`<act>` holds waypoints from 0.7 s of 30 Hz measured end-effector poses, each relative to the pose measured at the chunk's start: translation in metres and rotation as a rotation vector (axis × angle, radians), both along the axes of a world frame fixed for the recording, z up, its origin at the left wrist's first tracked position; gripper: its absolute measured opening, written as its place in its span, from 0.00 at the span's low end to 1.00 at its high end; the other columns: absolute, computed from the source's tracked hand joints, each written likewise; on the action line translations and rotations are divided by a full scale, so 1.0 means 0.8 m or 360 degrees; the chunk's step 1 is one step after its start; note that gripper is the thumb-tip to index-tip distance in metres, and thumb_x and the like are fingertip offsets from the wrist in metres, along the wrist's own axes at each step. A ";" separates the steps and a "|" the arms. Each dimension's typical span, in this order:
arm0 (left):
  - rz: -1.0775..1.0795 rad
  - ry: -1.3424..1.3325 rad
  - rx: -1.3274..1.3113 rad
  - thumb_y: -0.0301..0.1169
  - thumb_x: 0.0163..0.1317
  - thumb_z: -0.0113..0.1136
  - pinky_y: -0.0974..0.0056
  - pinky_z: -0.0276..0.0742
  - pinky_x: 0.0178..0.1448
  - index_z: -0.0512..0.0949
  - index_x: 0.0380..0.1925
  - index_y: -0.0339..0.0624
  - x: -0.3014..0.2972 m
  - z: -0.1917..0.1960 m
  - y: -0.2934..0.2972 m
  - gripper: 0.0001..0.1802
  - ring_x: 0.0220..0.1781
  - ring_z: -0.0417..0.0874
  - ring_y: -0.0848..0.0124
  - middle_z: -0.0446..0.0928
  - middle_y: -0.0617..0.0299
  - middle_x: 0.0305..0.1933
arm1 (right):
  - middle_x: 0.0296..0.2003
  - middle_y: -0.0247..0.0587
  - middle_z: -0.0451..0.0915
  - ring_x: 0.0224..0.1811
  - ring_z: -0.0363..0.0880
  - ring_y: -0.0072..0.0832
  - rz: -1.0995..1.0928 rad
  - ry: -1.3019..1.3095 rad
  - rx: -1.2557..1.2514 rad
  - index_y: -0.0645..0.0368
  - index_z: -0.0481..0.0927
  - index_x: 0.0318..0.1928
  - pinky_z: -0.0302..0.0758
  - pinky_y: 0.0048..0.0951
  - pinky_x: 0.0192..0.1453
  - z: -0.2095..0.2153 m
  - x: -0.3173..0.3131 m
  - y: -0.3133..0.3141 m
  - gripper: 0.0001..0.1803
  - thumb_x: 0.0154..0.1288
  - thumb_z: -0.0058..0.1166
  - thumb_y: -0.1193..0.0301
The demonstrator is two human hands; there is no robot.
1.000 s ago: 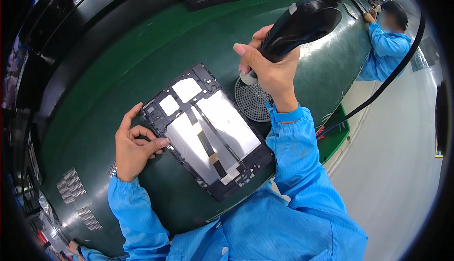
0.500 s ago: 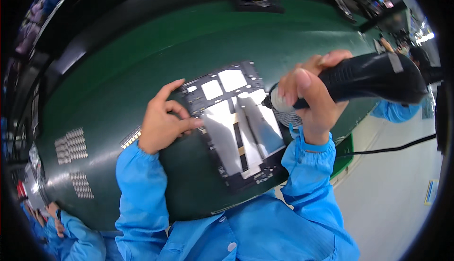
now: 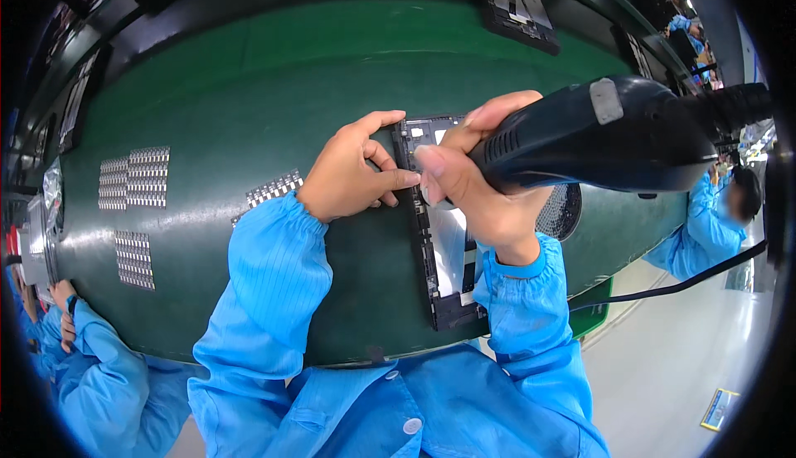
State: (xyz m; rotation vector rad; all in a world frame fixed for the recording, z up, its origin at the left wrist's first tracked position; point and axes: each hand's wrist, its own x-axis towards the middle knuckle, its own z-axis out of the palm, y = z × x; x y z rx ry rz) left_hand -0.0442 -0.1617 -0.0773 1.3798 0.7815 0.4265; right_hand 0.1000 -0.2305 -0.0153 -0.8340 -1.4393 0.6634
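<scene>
A dark, opened tablet housing (image 3: 448,251) with silvery panels lies on the green table in front of me. My left hand (image 3: 352,172) holds its left edge, index finger stretched to the upper corner, thumb on the side and the other fingers curled. Wrapped in my right hand (image 3: 493,205) is a black electric screwdriver (image 3: 605,139), slanting across the housing's upper right part. My right hand and the tool cover that part, so the driver's tip and what it touches are hidden.
Beside the housing sits a round dish of small parts (image 3: 562,209). Sheets of small pieces (image 3: 134,178) lie at the left. Another housing (image 3: 516,6) rests at the back. A black cable (image 3: 672,284) trails right. Co-workers sit at left (image 3: 116,375) and right (image 3: 705,222).
My right hand and the screwdriver have moved left over the housing, covering much of it. My left hand stays at its left edge. The whole view has shifted and turned.
</scene>
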 end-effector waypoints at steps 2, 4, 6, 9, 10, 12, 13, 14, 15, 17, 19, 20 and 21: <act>0.0003 0.0000 -0.0030 0.25 0.50 0.69 0.70 0.75 0.24 0.60 0.63 0.35 0.001 -0.001 -0.001 0.41 0.23 0.82 0.72 0.79 0.59 0.24 | 0.19 0.41 0.75 0.18 0.75 0.25 -0.0048 0.0057 -0.0056 0.61 0.62 0.43 0.75 0.25 0.23 -0.007 0.002 0.000 0.22 0.54 0.57 0.88; 0.0025 -0.0025 -0.0036 0.25 0.51 0.68 0.70 0.75 0.25 0.60 0.63 0.34 -0.002 -0.005 -0.001 0.40 0.22 0.82 0.72 0.79 0.58 0.25 | 0.19 0.42 0.74 0.17 0.75 0.26 -0.0056 0.0059 -0.0069 0.61 0.62 0.43 0.76 0.27 0.24 -0.012 0.003 0.002 0.21 0.54 0.57 0.88; 0.0026 -0.0022 -0.0034 0.25 0.51 0.68 0.70 0.75 0.25 0.60 0.63 0.34 -0.003 -0.005 -0.002 0.40 0.23 0.82 0.72 0.80 0.58 0.25 | 0.19 0.43 0.74 0.17 0.75 0.27 -0.0055 -0.0003 -0.0037 0.61 0.61 0.43 0.76 0.28 0.24 -0.011 0.006 0.003 0.21 0.54 0.56 0.88; 0.0009 0.0017 -0.0025 0.26 0.51 0.68 0.69 0.75 0.25 0.60 0.63 0.35 -0.002 0.001 -0.002 0.40 0.23 0.83 0.72 0.80 0.57 0.25 | 0.22 0.40 0.75 0.21 0.75 0.22 -0.0081 0.0169 -0.0100 0.64 0.66 0.42 0.74 0.23 0.25 -0.015 0.004 0.000 0.20 0.52 0.60 0.88; 0.0014 0.0023 -0.0025 0.26 0.51 0.68 0.69 0.75 0.25 0.60 0.64 0.35 -0.002 0.000 -0.002 0.40 0.23 0.83 0.72 0.80 0.57 0.25 | 0.23 0.38 0.76 0.23 0.76 0.20 -0.0091 0.0258 -0.0111 0.65 0.68 0.41 0.73 0.20 0.26 -0.018 0.002 0.000 0.20 0.50 0.63 0.87; 0.0021 0.0024 -0.0034 0.26 0.50 0.69 0.69 0.75 0.25 0.60 0.64 0.35 -0.003 -0.002 -0.002 0.40 0.23 0.83 0.71 0.80 0.57 0.25 | 0.23 0.38 0.76 0.23 0.76 0.20 -0.0066 0.0254 -0.0113 0.65 0.68 0.41 0.73 0.20 0.26 -0.019 0.001 0.002 0.20 0.51 0.63 0.87; 0.0025 0.0018 -0.0042 0.26 0.50 0.69 0.69 0.75 0.25 0.60 0.64 0.35 -0.004 -0.005 -0.002 0.41 0.23 0.83 0.71 0.80 0.57 0.25 | 0.23 0.38 0.76 0.23 0.76 0.20 -0.0056 0.0249 -0.0113 0.65 0.68 0.41 0.73 0.20 0.26 -0.019 0.001 0.003 0.20 0.51 0.63 0.87; 0.0030 0.0011 -0.0049 0.27 0.50 0.69 0.69 0.75 0.25 0.60 0.64 0.35 -0.005 -0.006 -0.002 0.41 0.23 0.83 0.71 0.80 0.57 0.25 | 0.22 0.38 0.76 0.23 0.75 0.20 -0.0056 0.0239 -0.0123 0.65 0.67 0.41 0.73 0.20 0.26 -0.019 0.000 0.003 0.20 0.51 0.62 0.87; 0.0028 0.0013 -0.0044 0.27 0.50 0.69 0.69 0.75 0.25 0.60 0.64 0.35 -0.005 -0.005 -0.002 0.41 0.23 0.83 0.71 0.80 0.57 0.25 | 0.22 0.38 0.75 0.23 0.75 0.20 -0.0062 0.0227 -0.0131 0.65 0.67 0.41 0.73 0.20 0.26 -0.019 0.000 0.003 0.20 0.51 0.62 0.87; 0.0031 0.0016 -0.0031 0.27 0.51 0.68 0.69 0.76 0.26 0.60 0.64 0.35 -0.005 -0.004 -0.003 0.40 0.23 0.83 0.71 0.80 0.57 0.26 | 0.22 0.37 0.75 0.22 0.74 0.19 -0.0047 0.0219 -0.0140 0.64 0.67 0.41 0.72 0.20 0.25 -0.018 -0.001 0.003 0.20 0.51 0.62 0.87; 0.0016 0.0021 -0.0122 0.26 0.53 0.66 0.68 0.76 0.26 0.62 0.63 0.34 -0.008 0.004 0.000 0.37 0.24 0.83 0.71 0.80 0.57 0.25 | 0.21 0.36 0.74 0.21 0.73 0.19 -0.0020 0.0238 -0.0140 0.64 0.66 0.41 0.71 0.20 0.24 -0.015 -0.003 0.002 0.19 0.52 0.61 0.87; 0.0010 0.0023 -0.0167 0.26 0.54 0.65 0.68 0.76 0.26 0.62 0.63 0.34 -0.009 0.010 0.001 0.36 0.24 0.84 0.70 0.80 0.57 0.25 | 0.21 0.37 0.73 0.20 0.73 0.21 -0.0011 0.0135 -0.0122 0.62 0.65 0.41 0.72 0.22 0.24 -0.011 -0.004 0.002 0.20 0.53 0.60 0.88; 0.0109 0.0000 -0.0114 0.26 0.55 0.64 0.68 0.77 0.27 0.65 0.60 0.33 -0.013 0.012 0.000 0.32 0.25 0.84 0.70 0.80 0.56 0.25 | 0.20 0.38 0.72 0.19 0.73 0.23 -0.0006 0.0039 -0.0112 0.61 0.63 0.42 0.73 0.24 0.23 -0.010 -0.002 0.000 0.21 0.53 0.58 0.89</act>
